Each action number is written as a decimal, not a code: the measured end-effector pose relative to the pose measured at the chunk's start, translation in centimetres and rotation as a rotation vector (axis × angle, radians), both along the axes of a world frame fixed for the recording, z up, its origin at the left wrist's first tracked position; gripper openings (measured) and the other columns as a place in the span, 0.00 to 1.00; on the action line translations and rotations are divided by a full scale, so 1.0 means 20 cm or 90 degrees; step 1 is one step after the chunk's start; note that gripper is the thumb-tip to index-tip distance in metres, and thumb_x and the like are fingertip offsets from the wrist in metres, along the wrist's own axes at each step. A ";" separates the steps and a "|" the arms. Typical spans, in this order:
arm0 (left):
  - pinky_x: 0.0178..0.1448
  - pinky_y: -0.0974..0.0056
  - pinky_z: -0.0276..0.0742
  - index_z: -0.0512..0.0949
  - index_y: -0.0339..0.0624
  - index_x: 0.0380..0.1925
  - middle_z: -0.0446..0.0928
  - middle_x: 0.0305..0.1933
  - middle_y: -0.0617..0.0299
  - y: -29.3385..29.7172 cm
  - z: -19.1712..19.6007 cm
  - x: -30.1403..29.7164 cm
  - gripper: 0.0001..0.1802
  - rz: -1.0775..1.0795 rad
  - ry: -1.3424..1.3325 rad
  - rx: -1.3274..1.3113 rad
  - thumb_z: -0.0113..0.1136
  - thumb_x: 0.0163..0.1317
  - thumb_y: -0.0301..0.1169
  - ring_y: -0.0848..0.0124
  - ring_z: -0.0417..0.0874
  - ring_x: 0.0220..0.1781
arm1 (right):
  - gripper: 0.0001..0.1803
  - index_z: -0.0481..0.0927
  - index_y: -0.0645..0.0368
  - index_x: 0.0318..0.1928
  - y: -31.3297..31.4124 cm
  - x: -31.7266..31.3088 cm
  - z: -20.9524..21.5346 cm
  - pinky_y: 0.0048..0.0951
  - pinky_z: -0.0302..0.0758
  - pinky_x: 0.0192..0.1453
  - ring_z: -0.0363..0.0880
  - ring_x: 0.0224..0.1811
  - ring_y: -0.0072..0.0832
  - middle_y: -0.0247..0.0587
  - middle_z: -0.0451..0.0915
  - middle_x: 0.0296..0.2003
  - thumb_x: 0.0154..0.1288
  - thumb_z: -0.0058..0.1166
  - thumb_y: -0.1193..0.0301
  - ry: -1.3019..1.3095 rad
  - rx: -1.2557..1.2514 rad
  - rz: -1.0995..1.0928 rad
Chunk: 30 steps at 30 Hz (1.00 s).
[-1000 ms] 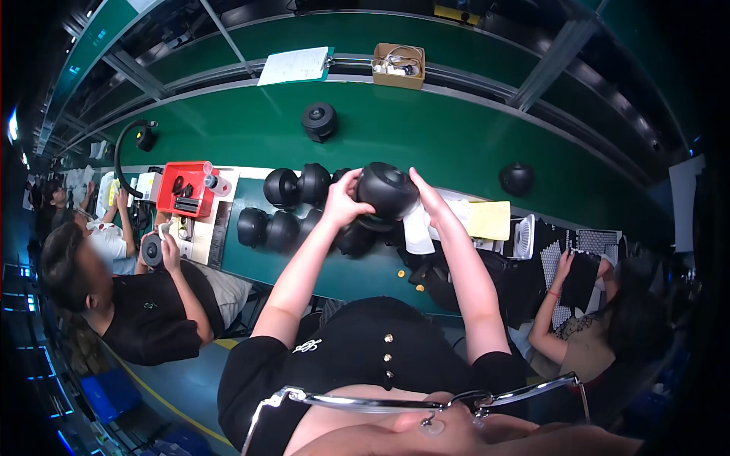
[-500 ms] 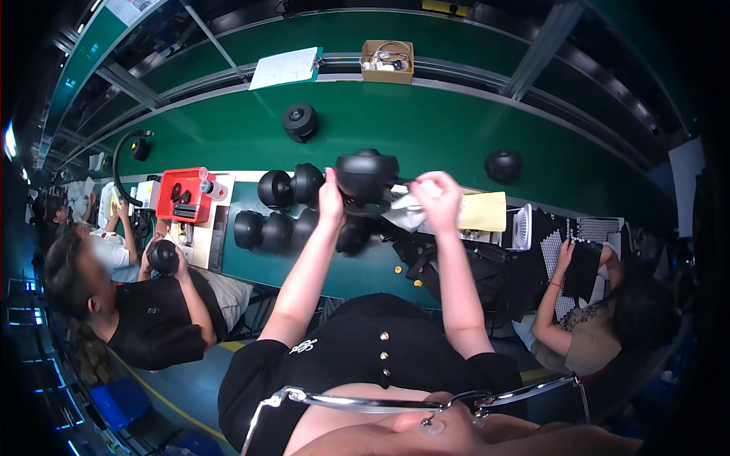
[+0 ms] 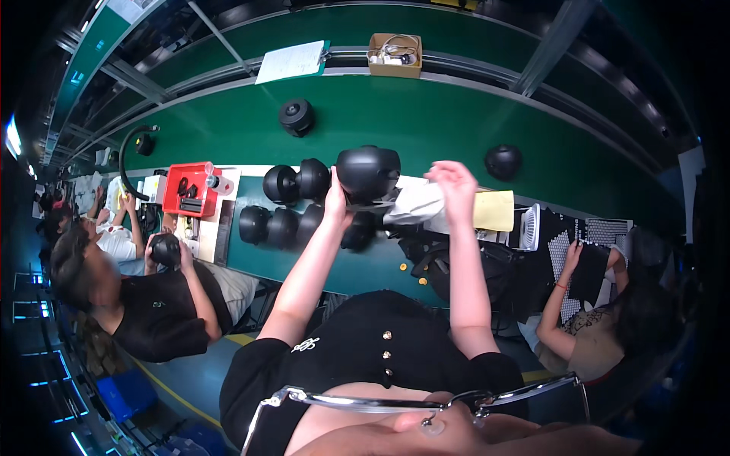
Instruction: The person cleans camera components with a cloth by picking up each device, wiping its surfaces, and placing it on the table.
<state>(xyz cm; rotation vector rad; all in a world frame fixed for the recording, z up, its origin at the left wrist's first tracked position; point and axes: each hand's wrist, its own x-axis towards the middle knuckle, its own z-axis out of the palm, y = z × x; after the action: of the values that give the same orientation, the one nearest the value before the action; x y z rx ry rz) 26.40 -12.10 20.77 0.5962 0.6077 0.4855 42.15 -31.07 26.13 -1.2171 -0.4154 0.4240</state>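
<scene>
The left hand [image 3: 336, 199] holds a black, rounded, glossy-shelled device [image 3: 369, 169] raised above the far edge of the dark green counter [image 3: 361, 273]; its fingers press against the device's left side and lower part. The right hand [image 3: 456, 190] is up to the right of the device, apart from it, with its fingers loosely bent and parted and nothing seen between their tips. A crumpled white sheet of soft material [image 3: 415, 204] lies between the device and the right hand; whether the palm touches it cannot be made out.

Below and left of the held device, more black rounded devices [image 3: 282, 228] stand close together in two rows on the counter. Right of the right forearm are a flat yellow sheet [image 3: 494, 211] and a white slatted plastic piece [image 3: 530, 228]. Two small yellow round pieces [image 3: 423, 281] lie near a heap of black fabric [image 3: 487, 273].

To the left, a red plastic tray [image 3: 173, 199] holds small black parts, with a clear bottle [image 3: 222, 185] at its right side. On the long green surface [image 3: 411, 114] beyond, one black device [image 3: 296, 117] sits at left and another [image 3: 503, 162] at right. A co-worker on the left grips a black round device [image 3: 165, 250] in both hands; one on the right handles a black sheet [image 3: 588, 273].
</scene>
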 end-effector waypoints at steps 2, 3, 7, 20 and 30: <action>0.64 0.53 0.75 0.67 0.45 0.65 0.73 0.63 0.56 -0.02 0.02 0.01 0.36 -0.030 0.028 -0.011 0.37 0.73 0.61 0.62 0.76 0.62 | 0.08 0.81 0.64 0.45 -0.02 0.10 -0.05 0.21 0.76 0.45 0.79 0.35 0.19 0.35 0.81 0.33 0.67 0.59 0.77 0.044 -0.051 -0.172; 0.64 0.51 0.75 0.67 0.45 0.65 0.74 0.62 0.56 -0.04 0.03 0.02 0.36 -0.031 0.031 -0.036 0.37 0.73 0.62 0.61 0.77 0.62 | 0.08 0.81 0.64 0.46 -0.01 0.10 -0.09 0.20 0.76 0.46 0.78 0.36 0.19 0.34 0.81 0.34 0.67 0.59 0.77 0.011 -0.038 -0.183; 0.60 0.49 0.78 0.68 0.46 0.64 0.75 0.60 0.55 -0.09 -0.01 0.05 0.36 -0.015 0.061 -0.064 0.35 0.73 0.63 0.59 0.78 0.59 | 0.13 0.79 0.65 0.48 0.17 -0.14 -0.03 0.24 0.76 0.55 0.79 0.47 0.23 0.38 0.81 0.45 0.63 0.56 0.83 -0.130 0.099 -0.037; 0.52 0.53 0.82 0.73 0.51 0.59 0.78 0.56 0.61 -0.02 -0.21 -0.13 0.28 -0.025 0.030 -0.292 0.43 0.72 0.57 0.62 0.82 0.53 | 0.19 0.79 0.64 0.58 0.19 -0.06 -0.35 0.31 0.72 0.64 0.79 0.59 0.31 0.46 0.81 0.56 0.66 0.56 0.78 -0.186 -0.280 0.221; 0.44 0.53 0.79 0.74 0.55 0.57 0.80 0.53 0.63 0.05 -0.25 -0.14 0.27 -0.021 0.022 -0.149 0.41 0.73 0.58 0.64 0.82 0.50 | 0.12 0.85 0.61 0.40 0.36 -0.33 -0.01 0.35 0.80 0.46 0.82 0.44 0.41 0.44 0.82 0.41 0.52 0.68 0.78 -0.537 -0.140 -0.013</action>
<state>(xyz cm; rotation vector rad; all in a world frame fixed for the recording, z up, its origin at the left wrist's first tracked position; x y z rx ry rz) 23.50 -11.12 15.78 0.3914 0.6763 0.3676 35.60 -23.93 25.87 -1.5850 -1.0938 -0.0926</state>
